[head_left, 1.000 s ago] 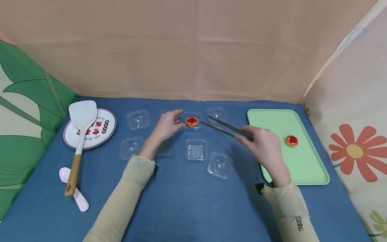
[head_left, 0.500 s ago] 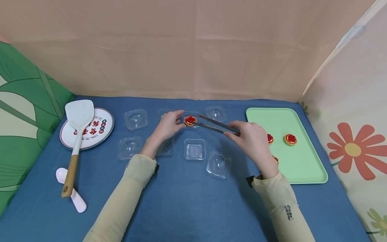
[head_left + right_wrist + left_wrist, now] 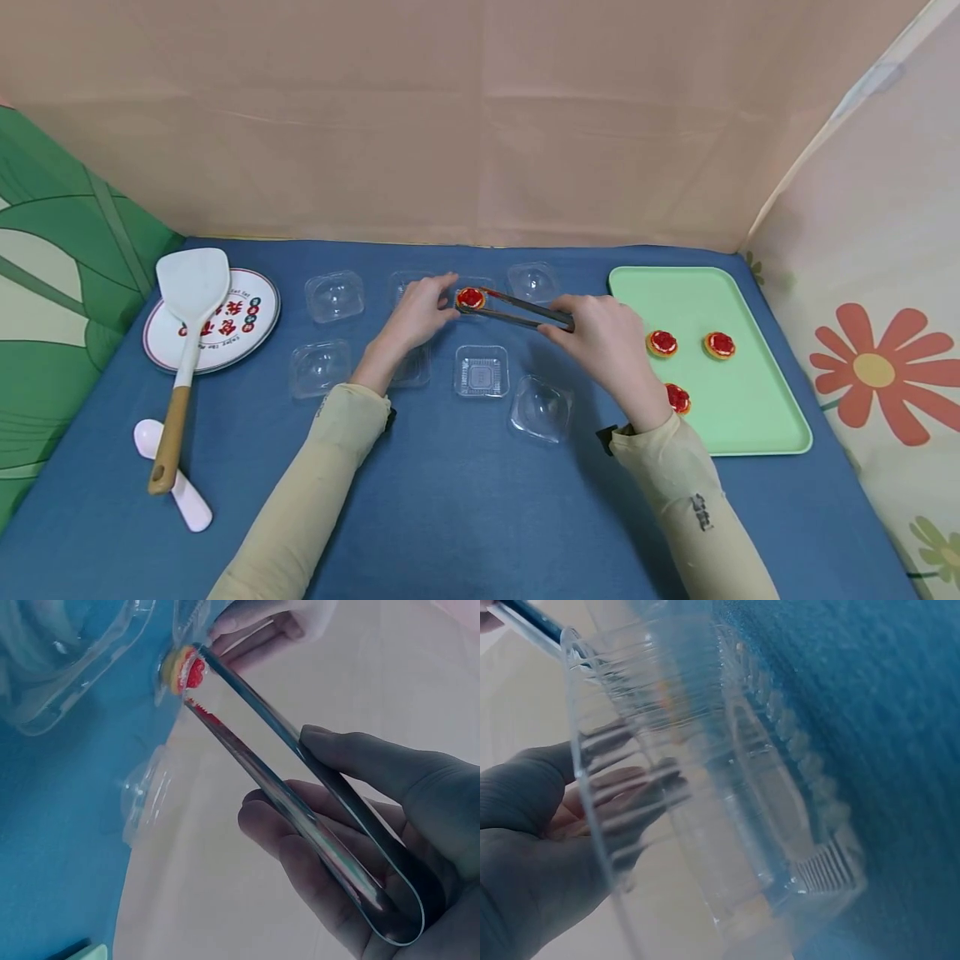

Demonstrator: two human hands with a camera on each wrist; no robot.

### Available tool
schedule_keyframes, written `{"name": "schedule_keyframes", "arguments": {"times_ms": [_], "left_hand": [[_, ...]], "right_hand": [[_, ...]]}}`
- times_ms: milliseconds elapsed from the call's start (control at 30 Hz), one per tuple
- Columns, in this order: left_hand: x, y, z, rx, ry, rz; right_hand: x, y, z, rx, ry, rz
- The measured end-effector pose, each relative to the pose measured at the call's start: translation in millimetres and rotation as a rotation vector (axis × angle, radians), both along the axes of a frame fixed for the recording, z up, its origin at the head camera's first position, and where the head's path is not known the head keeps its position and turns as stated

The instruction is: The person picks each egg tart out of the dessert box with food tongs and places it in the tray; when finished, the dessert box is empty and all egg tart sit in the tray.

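My right hand (image 3: 603, 333) holds metal tongs (image 3: 259, 776), thumb on one arm and fingers on the other. The tongs' toothed tips are apart, beside a small red-topped tart (image 3: 471, 298). I cannot tell whether they touch it. The tart (image 3: 184, 669) sits at a clear plastic container (image 3: 475, 279) in the back row. Just left of it, my left hand (image 3: 416, 315) has its fingers loosely extended, partly hiding neighbouring containers. In the left wrist view, this hand (image 3: 547, 870) shows through a clear container wall (image 3: 765, 780); contact is unclear.
A green tray (image 3: 750, 417) on the right bears several tarts, including one (image 3: 720, 345) near its middle. More clear containers, one (image 3: 482, 372) in front, stand around. At left, a white turner (image 3: 192, 283) with wooden handle lies across a plate (image 3: 258, 329) and a pale spoon (image 3: 191, 504).
My right hand has moved left with the tongs, bringing their tips to the tart. More tarts on the tray have come into sight. The left hand has barely moved.
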State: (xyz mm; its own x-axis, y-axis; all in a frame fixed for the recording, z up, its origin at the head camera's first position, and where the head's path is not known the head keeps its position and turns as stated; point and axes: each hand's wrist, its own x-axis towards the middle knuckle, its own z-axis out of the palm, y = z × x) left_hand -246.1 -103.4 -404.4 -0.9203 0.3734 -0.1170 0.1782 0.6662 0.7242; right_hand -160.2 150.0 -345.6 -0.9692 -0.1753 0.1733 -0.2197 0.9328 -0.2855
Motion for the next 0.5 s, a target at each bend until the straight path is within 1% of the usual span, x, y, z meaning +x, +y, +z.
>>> {"name": "schedule_keyframes", "arguments": {"times_ms": [167,500], "left_hand": [[-2.2,0.7,-2.0,0.001,-0.002,0.009],[-6.0,1.9,-5.2,0.015,-0.019,0.012]], "right_hand": [[-3.3,-4.1,4.0,0.009,-0.02,0.001],[-8.2,-9.4,8.4,0.022,-0.022,0.035]]}}
